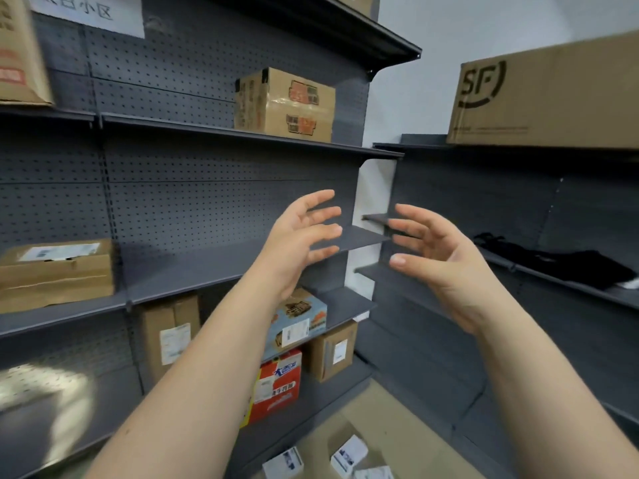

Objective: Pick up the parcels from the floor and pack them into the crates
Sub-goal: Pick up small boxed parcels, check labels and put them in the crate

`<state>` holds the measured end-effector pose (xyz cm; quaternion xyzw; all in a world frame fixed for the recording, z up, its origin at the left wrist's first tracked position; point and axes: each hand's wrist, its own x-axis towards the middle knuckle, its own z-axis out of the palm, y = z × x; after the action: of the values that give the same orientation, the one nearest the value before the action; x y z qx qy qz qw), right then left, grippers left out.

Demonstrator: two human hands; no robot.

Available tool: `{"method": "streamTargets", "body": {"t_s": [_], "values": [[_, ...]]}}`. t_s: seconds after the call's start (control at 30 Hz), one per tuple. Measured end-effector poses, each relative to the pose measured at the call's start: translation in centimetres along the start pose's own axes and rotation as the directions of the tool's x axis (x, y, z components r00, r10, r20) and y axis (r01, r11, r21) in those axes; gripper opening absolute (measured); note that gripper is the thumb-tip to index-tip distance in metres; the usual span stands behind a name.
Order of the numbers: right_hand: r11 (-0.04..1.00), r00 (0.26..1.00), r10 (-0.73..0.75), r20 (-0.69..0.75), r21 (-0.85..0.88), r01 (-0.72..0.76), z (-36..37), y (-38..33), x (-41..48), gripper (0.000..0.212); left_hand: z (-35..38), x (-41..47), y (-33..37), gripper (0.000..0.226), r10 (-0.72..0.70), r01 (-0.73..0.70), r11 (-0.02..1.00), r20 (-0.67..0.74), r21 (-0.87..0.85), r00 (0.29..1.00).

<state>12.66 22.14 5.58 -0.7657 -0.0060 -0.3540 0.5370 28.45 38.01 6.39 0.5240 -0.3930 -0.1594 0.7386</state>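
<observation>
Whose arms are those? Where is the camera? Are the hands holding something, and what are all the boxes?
The camera sits on a person's head, so you see what they see. The two arms are theirs. The left hand and the right hand are up in front of grey shelves, fingers spread, holding nothing. Cardboard boxes stand on the shelves, like the big box marked SF at the top right and a red box lower down. At the bottom, small parcels with white labels lie on the floor. Those should go into crates, but no crate shows here.
</observation>
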Motion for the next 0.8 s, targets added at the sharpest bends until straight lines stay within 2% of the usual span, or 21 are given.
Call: {"method": "streamTargets", "body": {"t_s": [0.23, 0.37, 0.47, 0.57, 0.8], "values": [[0.997, 0.996, 0.071, -0.056, -0.014, -0.072, -6.1, 4.9, -0.2, 0.066, 6.5, 3.0, -6.1, 0.046, -0.097, 0.097, 0.995, 0.017, -0.019, 0.995], [0.990, 0.983, 0.138, -0.122, -0.014, -0.140, -8.8, 8.6, -0.7, 0.064, 8.8, 5.1, -9.8, 0.046, -0.133, 0.132, 0.991, 0.059, 0.026, 0.989], [0.984, 0.968, 0.172, -0.185, -0.006, -0.176, -10.0, 11.4, -0.5, 0.064, 9.0, 7.2, -12.5, 0.045, -0.144, 0.141, 0.989, 0.055, 0.045, 0.988], [0.980, 0.966, 0.193, -0.172, -0.011, -0.197, -10.5, 14.1, 0.6, 0.064, 8.5, 9.6, -15.2, 0.046, -0.171, 0.169, 0.985, 0.060, 0.030, 0.984], [0.967, 0.940, 0.254, -0.228, 0.033, -0.254, -10.5, 20.7, 7.4, 0.060, 6.7, 17.9, -20.0, 0.045, -0.235, 0.237, 0.972, 0.096, -0.010, 0.967]]}}
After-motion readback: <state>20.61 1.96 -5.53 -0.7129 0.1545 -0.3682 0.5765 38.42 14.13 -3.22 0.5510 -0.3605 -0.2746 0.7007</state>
